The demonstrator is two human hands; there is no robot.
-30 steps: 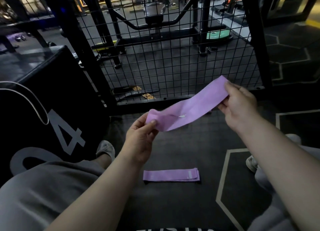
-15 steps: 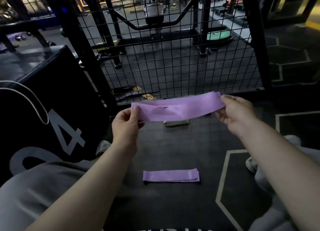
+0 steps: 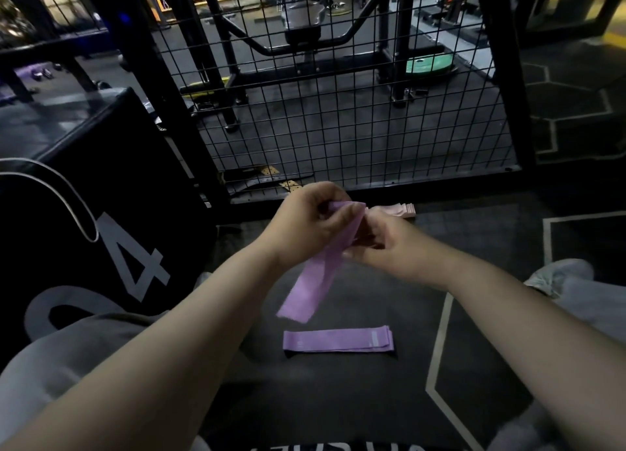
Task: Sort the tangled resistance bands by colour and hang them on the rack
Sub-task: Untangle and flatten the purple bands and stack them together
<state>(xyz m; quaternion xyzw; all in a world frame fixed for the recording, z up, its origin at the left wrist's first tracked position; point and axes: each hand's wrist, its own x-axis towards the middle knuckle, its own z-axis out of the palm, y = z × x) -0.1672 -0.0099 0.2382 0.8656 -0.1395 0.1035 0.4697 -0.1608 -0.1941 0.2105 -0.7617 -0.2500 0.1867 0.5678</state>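
A purple resistance band (image 3: pixel 313 281) hangs folded from both hands, its loose end dangling down over the floor mat. My left hand (image 3: pixel 305 223) pinches its top end, fingers curled round the fabric. My right hand (image 3: pixel 386 244) grips the same band just beside and below the left, the two hands close together. A second purple band (image 3: pixel 338 340) lies flat and folded on the dark mat below. Pale pink bands (image 3: pixel 403 210) lie on the floor behind my right hand, partly hidden.
A black wire-mesh panel (image 3: pixel 338 112) with thick black posts stands right in front. A black box marked with a large 4 (image 3: pixel 111 220) is at the left. My grey-clad knees and shoes (image 3: pixel 555 274) flank the mat. Gym machines and a green weight plate (image 3: pixel 428 66) lie beyond the mesh.
The band was stretched flat between my hands held apart. Now the hands have come together and the band is folded, hanging down from them.
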